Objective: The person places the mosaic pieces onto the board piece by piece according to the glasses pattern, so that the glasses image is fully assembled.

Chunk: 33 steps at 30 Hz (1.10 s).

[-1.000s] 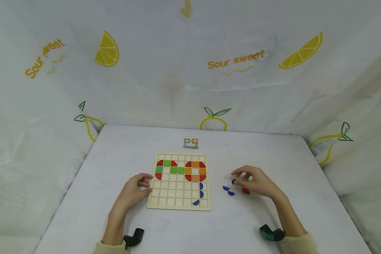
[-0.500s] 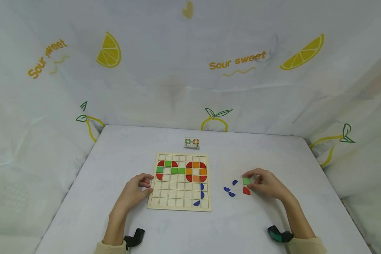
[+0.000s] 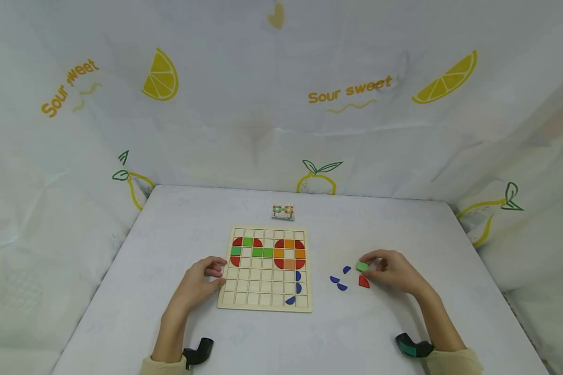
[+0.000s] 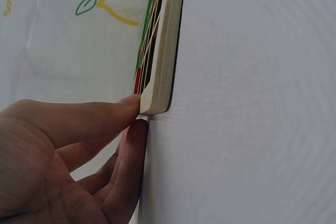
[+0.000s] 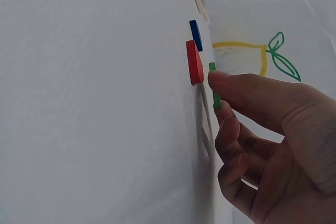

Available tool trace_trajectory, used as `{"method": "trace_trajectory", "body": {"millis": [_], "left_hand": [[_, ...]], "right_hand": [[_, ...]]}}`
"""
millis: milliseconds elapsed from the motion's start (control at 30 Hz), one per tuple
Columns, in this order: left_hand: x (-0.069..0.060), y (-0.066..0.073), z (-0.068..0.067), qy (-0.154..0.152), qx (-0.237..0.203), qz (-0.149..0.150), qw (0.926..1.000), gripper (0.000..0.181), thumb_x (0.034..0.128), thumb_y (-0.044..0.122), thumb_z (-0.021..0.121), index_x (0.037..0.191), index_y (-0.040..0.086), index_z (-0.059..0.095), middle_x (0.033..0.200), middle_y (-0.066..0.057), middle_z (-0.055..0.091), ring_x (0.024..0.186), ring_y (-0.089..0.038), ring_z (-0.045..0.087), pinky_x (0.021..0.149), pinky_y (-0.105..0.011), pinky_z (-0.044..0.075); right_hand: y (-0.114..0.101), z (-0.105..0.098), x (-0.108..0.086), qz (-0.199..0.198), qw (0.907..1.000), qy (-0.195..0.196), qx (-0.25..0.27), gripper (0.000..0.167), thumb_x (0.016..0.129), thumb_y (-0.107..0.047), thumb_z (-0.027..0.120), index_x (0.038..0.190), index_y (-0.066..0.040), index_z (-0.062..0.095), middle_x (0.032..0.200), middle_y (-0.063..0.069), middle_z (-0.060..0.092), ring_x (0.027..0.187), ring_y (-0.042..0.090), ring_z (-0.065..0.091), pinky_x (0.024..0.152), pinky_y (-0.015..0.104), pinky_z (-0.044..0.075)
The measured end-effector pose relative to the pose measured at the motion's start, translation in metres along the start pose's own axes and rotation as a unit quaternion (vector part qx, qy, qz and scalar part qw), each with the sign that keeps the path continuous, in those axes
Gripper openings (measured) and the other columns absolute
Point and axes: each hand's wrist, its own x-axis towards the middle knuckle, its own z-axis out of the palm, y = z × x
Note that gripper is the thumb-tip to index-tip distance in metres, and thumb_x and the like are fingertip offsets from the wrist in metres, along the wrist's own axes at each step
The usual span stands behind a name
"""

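Note:
On the table lies a wooden grid board (image 3: 259, 286) with red, green, orange and blue pieces on it. My left hand (image 3: 198, 281) rests against the board's left edge, thumb and fingertips touching the rim; the left wrist view shows the thumb (image 4: 89, 121) at a corner. To the right of the board my right hand (image 3: 396, 272) pinches a green square tile (image 3: 362, 266) between thumb and index finger. In the right wrist view that green tile (image 5: 217, 99) is edge-on. Just below it on the table is a red quarter-round tile (image 3: 364, 282).
Several blue half-round pieces (image 3: 341, 287) lie between the board and my right hand. Behind the board stands a small pattern card (image 3: 283, 211). White cloth with lemon prints (image 3: 316, 182) hangs behind the table.
My right hand has moved right from the blue pieces to the green tile, now pinched and tilted slightly up. The left hand stays at the board's edge.

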Motion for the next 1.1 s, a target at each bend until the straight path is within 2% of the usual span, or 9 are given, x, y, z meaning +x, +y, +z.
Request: {"method": "trace_trajectory", "body": {"millis": [167,300,733,900,1100], "left_hand": [[0.0,0.0,0.0,-0.002,-0.001,-0.004,1.0,0.039,0.0898,-0.002,0.081,0.128,0.004,0.073,0.111,-0.011,0.073,0.102,-0.02,0.072,0.083,-0.028,0.054],[0.0,0.0,-0.001,-0.004,-0.007,-0.008,0.9999,0.039,0.0903,-0.001,0.081,0.128,0.005,0.073,0.112,-0.011,0.072,0.102,-0.021,0.071,0.083,-0.028,0.054],[-0.001,0.0,-0.001,-0.004,-0.007,-0.008,0.9999,0.039,0.091,-0.001,0.08,0.129,0.005,0.073,0.112,-0.011,0.072,0.103,-0.021,0.072,0.082,-0.026,0.053],[0.0,0.0,0.0,-0.005,-0.006,-0.004,1.0,0.04,0.0904,-0.002,0.081,0.129,0.004,0.073,0.112,-0.012,0.072,0.103,-0.021,0.072,0.082,-0.028,0.054],[0.0,0.001,0.0,0.0,-0.003,-0.006,1.0,0.04,0.0896,-0.001,0.082,0.129,0.004,0.073,0.111,-0.011,0.072,0.101,-0.02,0.071,0.081,-0.027,0.054]], "right_hand": [[-0.009,0.004,0.006,-0.026,0.9996,0.014,0.001,0.026,0.091,-0.013,0.086,0.116,-0.009,0.079,0.109,0.008,0.078,0.077,0.008,0.059,0.062,0.022,0.05],[-0.026,0.01,0.017,-0.05,0.9986,0.012,0.007,0.027,0.092,-0.014,0.086,0.117,-0.01,0.079,0.113,0.01,0.08,0.075,0.007,0.06,0.058,0.023,0.05],[-0.092,0.045,0.06,-0.123,0.9905,-0.039,0.049,0.033,0.093,-0.019,0.087,0.123,-0.012,0.079,0.121,0.007,0.079,0.08,0.008,0.062,0.068,0.021,0.054],[-0.109,0.06,0.078,-0.158,0.9829,-0.063,0.069,0.031,0.093,-0.017,0.086,0.123,-0.011,0.078,0.12,0.007,0.079,0.079,0.01,0.063,0.07,0.023,0.054],[-0.128,0.081,0.098,-0.173,0.9774,-0.09,0.081,0.03,0.094,-0.017,0.085,0.123,-0.011,0.079,0.121,0.006,0.079,0.08,0.012,0.062,0.073,0.022,0.051]]}}
